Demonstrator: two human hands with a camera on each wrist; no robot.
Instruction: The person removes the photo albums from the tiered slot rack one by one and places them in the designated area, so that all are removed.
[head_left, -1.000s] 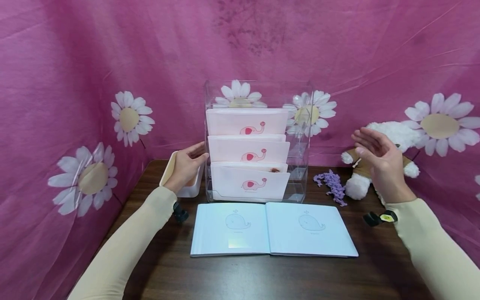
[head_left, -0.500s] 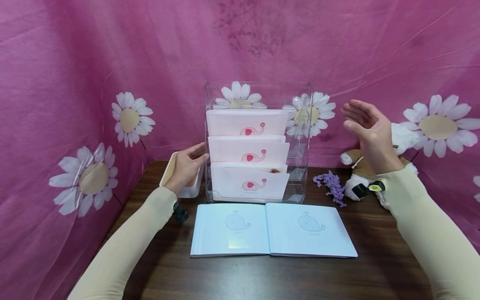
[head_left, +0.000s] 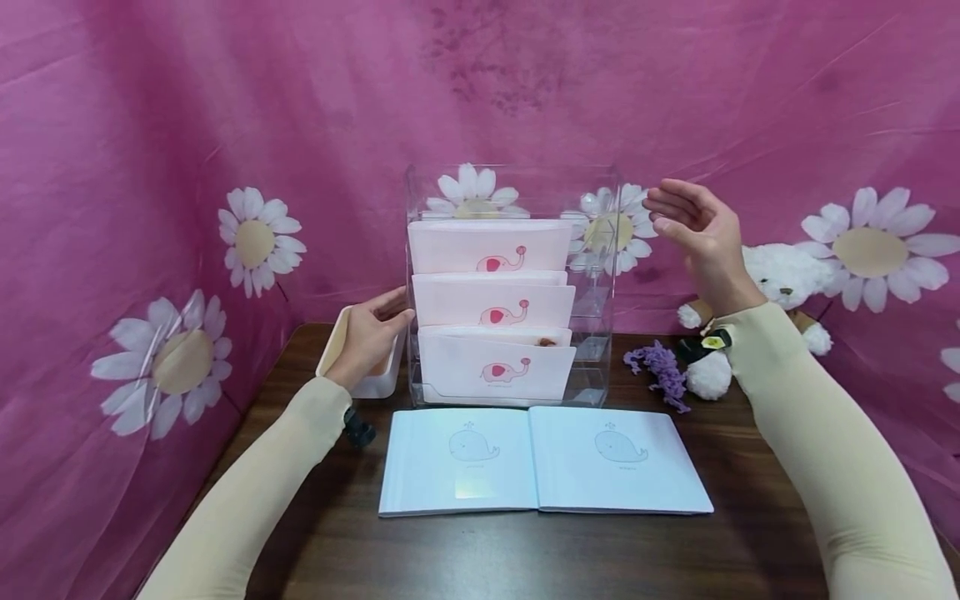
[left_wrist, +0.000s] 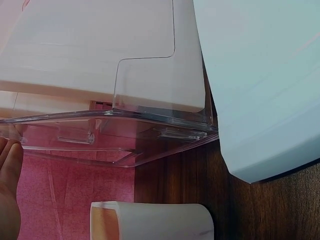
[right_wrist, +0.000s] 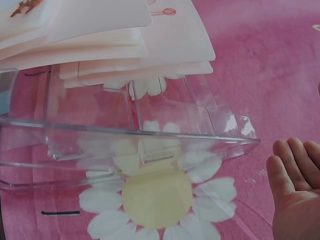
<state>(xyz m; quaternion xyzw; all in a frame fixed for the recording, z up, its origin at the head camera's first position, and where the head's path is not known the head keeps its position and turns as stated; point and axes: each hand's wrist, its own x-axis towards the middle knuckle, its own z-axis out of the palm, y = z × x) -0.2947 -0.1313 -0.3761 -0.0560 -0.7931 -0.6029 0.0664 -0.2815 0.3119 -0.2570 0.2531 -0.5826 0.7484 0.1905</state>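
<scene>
A clear tiered rack (head_left: 609,250) stands upright on the table, holding several pale booklets (head_left: 493,367) with pink elephant drawings in its tiers. My left hand (head_left: 369,337) touches the rack's left side with fingers extended; its fingertips also show at the edge of the left wrist view. Up to the right of the rack, my right hand (head_left: 699,233) hangs in the air, fingers fairly straight and apart from everything. In the right wrist view the right hand (right_wrist: 297,187) faces the rack's clear side wall (right_wrist: 150,134) across a small gap. In front of the rack an open booklet (head_left: 622,483) shows whale drawings.
A white box (head_left: 381,385) stands behind the left hand. To the rack's right lie a purple knitted piece (head_left: 662,371) and a white plush toy (head_left: 791,271), partly hidden by the right arm. A pink flowered cloth (head_left: 510,75) hangs behind the dark wooden table (head_left: 487,558).
My right hand has risen from in front of the plush toy and moved left toward the rack's upper right side. The left hand keeps its place against the rack.
</scene>
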